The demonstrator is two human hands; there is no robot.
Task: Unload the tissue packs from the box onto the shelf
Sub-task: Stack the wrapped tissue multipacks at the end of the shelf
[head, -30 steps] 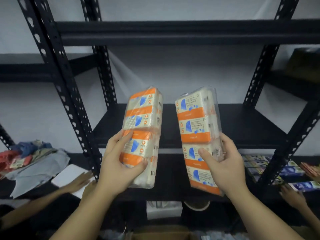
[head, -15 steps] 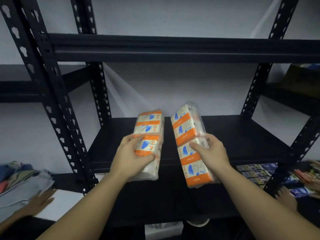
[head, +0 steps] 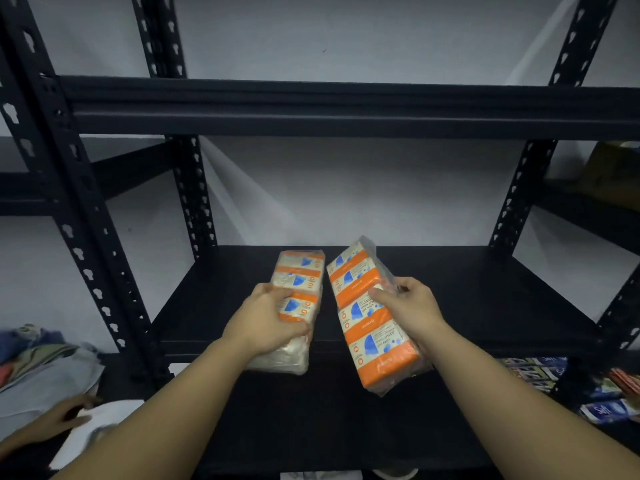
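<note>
Presently, at the shelving unit:
Left hand [head: 266, 320]: fingers curled around the left tissue pack [head: 294, 306], held just above the shelf [head: 485, 299].
Right hand [head: 408, 306]: gripped the right tissue pack [head: 367, 320], tilted, its lower end past the shelf's front edge.
Box: not in view.
Progress: no pack lay on the shelf; both awaited setting down, apparently the first.

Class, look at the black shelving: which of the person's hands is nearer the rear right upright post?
Right. The right hand grips its tissue pack toward the rear right upright post; the left hand, gripping the other pack, is further left.
</note>
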